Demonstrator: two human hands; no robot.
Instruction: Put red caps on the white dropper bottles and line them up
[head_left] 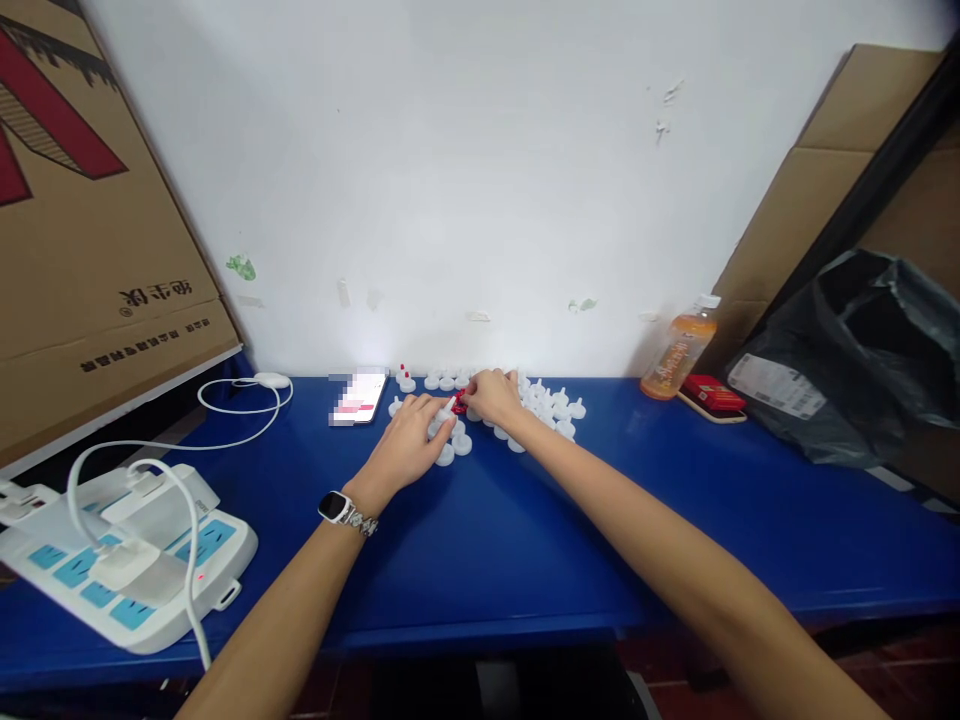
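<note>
White nozzle caps [551,402], several of them, stand in a cluster on the blue table [480,540] near the wall. My left hand [409,440] is closed around one white nozzle cap [448,406], whose pointed tip slants up to the right. Close by that tip lies a small heap of red tip covers [460,403]. My right hand [491,394] reaches over the heap's right side with fingers bent and pinched together. Whatever sits between those fingertips is too small and hidden to name. Two caps with red tips [406,380] stand farther back, left of the hands.
A phone with a lit screen [361,397] lies left of the caps. A power strip [172,560] with white cables fills the left front. On the right are an orange drink bottle [679,350], a red box on a phone [712,394] and a grey plastic bag [847,360].
</note>
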